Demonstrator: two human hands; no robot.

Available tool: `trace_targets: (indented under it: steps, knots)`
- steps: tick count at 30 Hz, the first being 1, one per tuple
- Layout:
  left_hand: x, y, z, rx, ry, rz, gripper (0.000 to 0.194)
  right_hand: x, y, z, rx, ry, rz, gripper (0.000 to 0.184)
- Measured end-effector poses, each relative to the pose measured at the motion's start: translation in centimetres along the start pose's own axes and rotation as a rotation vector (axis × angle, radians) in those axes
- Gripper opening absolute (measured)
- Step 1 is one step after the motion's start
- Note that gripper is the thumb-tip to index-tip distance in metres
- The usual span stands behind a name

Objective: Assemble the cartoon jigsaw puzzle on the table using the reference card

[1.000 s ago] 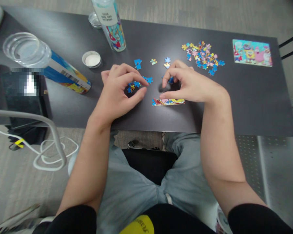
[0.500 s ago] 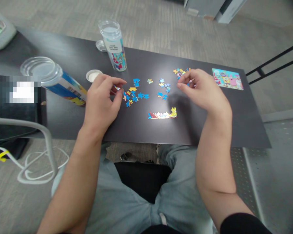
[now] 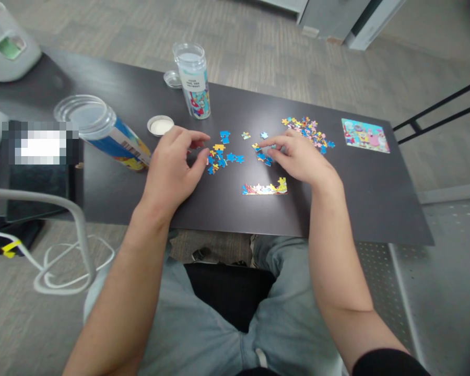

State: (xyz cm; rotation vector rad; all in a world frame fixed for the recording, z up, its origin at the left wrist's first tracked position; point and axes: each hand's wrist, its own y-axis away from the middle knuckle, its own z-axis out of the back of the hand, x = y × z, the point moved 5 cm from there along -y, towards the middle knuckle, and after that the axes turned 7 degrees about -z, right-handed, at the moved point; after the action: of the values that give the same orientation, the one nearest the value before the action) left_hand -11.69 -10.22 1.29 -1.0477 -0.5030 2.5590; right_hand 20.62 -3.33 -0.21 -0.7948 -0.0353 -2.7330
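My left hand [image 3: 172, 169] rests on the black table [image 3: 356, 198], fingers curled in a loose pinch beside a cluster of blue and yellow puzzle pieces [image 3: 219, 155]. What its fingertips hold is hidden. My right hand [image 3: 297, 159] lies low on the table, forefinger stretched out and touching a small group of blue pieces [image 3: 261, 151]. A joined strip of puzzle pieces [image 3: 264, 188] lies just in front of both hands. A pile of loose pieces [image 3: 307, 129] sits behind my right hand.
A finished cartoon picture card [image 3: 365, 134] lies at the far right. An upright clear tube [image 3: 195, 81] stands at the back, a second tube [image 3: 102, 130] lies on its side at the left, with two lids [image 3: 160, 125] close by. A metal chair arm [image 3: 43, 201] is at the left.
My right hand has come back from the loose pile toward the small blue pieces in the middle. My left hand has stayed by the left cluster. The camera has tilted up a little.
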Motion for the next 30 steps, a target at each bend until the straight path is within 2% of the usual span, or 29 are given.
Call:
trace_targets:
  steps: [5,12,15,19,23,30]
  knots:
    - [-0.2,-0.1,-1.0,0.045,0.012,-0.033,0.021,0.0,-0.2,0.1,-0.050,-0.026,-0.039,0.030]
    - [-0.2,-0.1,-1.6,0.069,0.021,-0.028,0.020,2.1,0.2,-0.8,0.079,-0.072,0.032,0.027]
    - [0.1,0.0,-1.6,0.074,0.029,-0.019,0.022,1.3,0.0,-0.3,-0.024,-0.058,-0.034,0.033]
    - [0.5,0.1,-1.6,0.067,0.026,-0.023,0.020,-1.1,-0.2,0.4,-0.137,-0.031,-0.108,0.034]
    - [0.7,0.1,-1.6,0.073,0.028,-0.029,0.021,-2.5,-0.2,0.7,-0.148,-0.012,-0.120,0.030]
    - [1.2,0.0,-1.6,0.098,0.035,-0.033,0.024,-2.3,0.0,1.0,-0.109,0.002,-0.119,0.034]
